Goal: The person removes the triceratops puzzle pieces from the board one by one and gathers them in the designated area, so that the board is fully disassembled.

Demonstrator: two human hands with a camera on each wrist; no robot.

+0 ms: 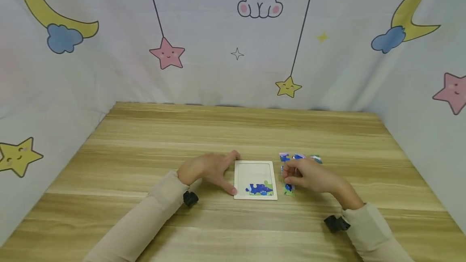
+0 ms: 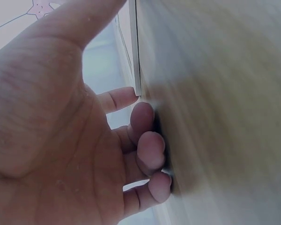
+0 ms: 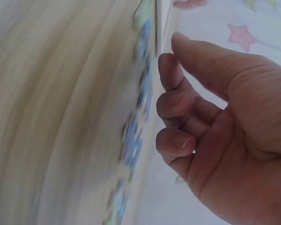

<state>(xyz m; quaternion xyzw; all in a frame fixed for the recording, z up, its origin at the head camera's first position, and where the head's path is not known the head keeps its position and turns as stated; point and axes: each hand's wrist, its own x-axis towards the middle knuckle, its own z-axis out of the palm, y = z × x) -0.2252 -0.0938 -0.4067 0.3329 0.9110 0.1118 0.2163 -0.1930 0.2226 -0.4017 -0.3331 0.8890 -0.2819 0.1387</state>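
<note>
A white puzzle tray (image 1: pixel 236 179) lies flat on the table, with several joined blue and green jigsaw pieces (image 1: pixel 260 189) in its lower right corner. My left hand (image 1: pixel 212 169) spans the tray's left side, thumb by the near corner and index finger by the far one. In the left wrist view, the index fingertip touches the tray edge (image 2: pixel 136 61). Right of the tray, my right hand (image 1: pixel 309 176) hovers over loose jigsaw pieces (image 1: pixel 289 189), partly hiding them. Its fingers are loosely bent, and the right wrist view shows no piece between thumb and fingers.
More loose pieces lie beyond the right hand, including a blue piece (image 1: pixel 284 157) and a green and white piece (image 1: pixel 316 159). The wooden table (image 1: pixel 218 128) meets a white patterned curtain (image 1: pixel 211 84) at the back and sides.
</note>
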